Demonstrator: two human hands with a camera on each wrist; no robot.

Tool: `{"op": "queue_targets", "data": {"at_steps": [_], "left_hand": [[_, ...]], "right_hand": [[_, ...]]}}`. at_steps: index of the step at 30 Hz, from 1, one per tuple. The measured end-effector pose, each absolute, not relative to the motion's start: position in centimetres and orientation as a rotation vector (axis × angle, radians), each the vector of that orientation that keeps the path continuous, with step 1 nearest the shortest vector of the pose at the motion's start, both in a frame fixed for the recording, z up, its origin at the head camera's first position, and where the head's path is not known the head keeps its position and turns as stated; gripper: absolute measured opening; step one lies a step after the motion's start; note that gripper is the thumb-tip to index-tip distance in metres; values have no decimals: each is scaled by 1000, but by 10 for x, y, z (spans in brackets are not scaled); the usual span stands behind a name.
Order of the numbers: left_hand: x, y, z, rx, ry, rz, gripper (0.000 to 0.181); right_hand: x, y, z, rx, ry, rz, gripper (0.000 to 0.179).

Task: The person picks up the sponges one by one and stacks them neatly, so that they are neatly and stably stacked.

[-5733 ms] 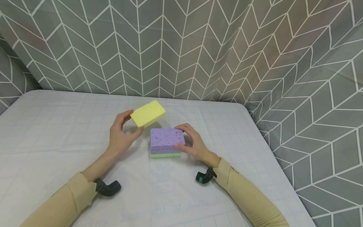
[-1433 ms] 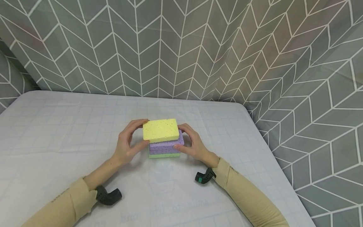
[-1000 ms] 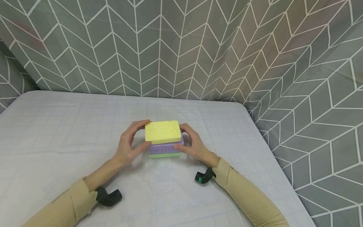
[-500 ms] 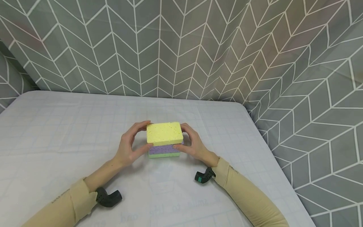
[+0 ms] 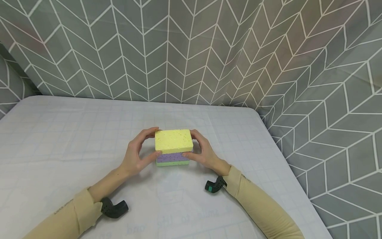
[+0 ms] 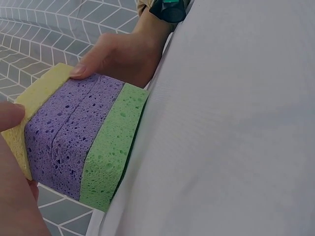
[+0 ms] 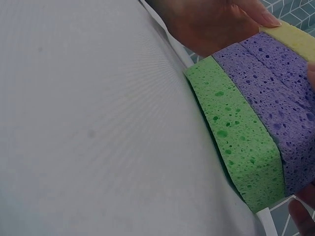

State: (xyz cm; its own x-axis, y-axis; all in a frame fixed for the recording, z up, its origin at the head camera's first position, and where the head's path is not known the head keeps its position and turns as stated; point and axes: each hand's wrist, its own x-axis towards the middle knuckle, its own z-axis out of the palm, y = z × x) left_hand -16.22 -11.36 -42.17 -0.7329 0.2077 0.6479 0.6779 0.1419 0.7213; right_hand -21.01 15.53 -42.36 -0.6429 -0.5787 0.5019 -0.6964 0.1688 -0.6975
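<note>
A yellow sponge lies flat on top of a stack. Below it come two purple sponges, with a green sponge at the bottom on the tabletop. My left hand pinches the yellow sponge by its left end, thumb at the front and fingers behind. At the opposite end, my right hand grips the stack at the upper purple sponge, its thumb on the front face just under the yellow one. The left wrist view shows the layers touching with edges roughly lined up. Far-side fingertips are mostly hidden.
A white cloth with faint lines and lettering covers the table. Behind and to the right hangs a grey curtain with white chevron lines. Black wrist devices sit at both sleeve cuffs.
My left hand has carried the yellow sponge from the upper left, rightward and down onto the purple sponges, squaring it with them. My right hand has stayed at the stack throughout.
</note>
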Motion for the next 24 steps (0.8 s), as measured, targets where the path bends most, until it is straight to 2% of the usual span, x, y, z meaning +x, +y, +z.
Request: {"op": "queue_targets", "data": {"at_steps": [24], "left_hand": [[-162,-114,-422,-853,-2039,-1613,71]], "right_hand": [[-211,157,-425,1289,-2304,1525,73]]}}
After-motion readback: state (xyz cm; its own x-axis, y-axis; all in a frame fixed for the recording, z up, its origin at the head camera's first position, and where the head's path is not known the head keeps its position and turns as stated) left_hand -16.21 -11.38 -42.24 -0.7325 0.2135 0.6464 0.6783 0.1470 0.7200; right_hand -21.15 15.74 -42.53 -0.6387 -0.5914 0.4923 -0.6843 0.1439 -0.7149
